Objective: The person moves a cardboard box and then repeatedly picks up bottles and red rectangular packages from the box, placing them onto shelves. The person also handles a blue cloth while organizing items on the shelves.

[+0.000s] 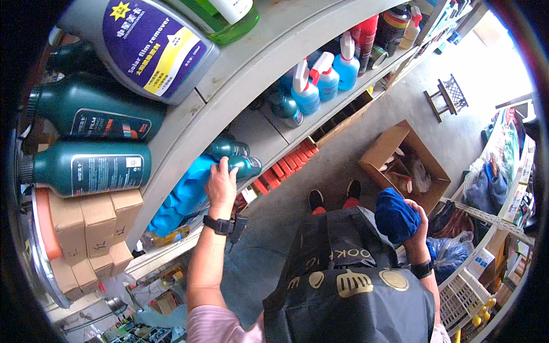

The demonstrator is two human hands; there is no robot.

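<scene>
My left hand (221, 184) is at the top end of a small dark green bottle (245, 166) on the lower shelf, its fingers around the end, which they hide. A second green bottle (229, 147) stands right beside it. Large bright blue containers (188, 186) lie behind and below that hand. Bunched in my right hand (421, 225) is a dark blue cloth (395, 216), held in front of the black apron (343, 296). Both wrists wear black bands.
Blue spray bottles (328, 83) line the lower shelf (274, 128). Above them, the upper shelf's edge (240, 77) curves past larger green bottles (98, 167). An open cardboard box (373, 154) with bottles inside sits on the floor. Beyond it is a small stool (448, 97). Racks (493, 218) stand at right.
</scene>
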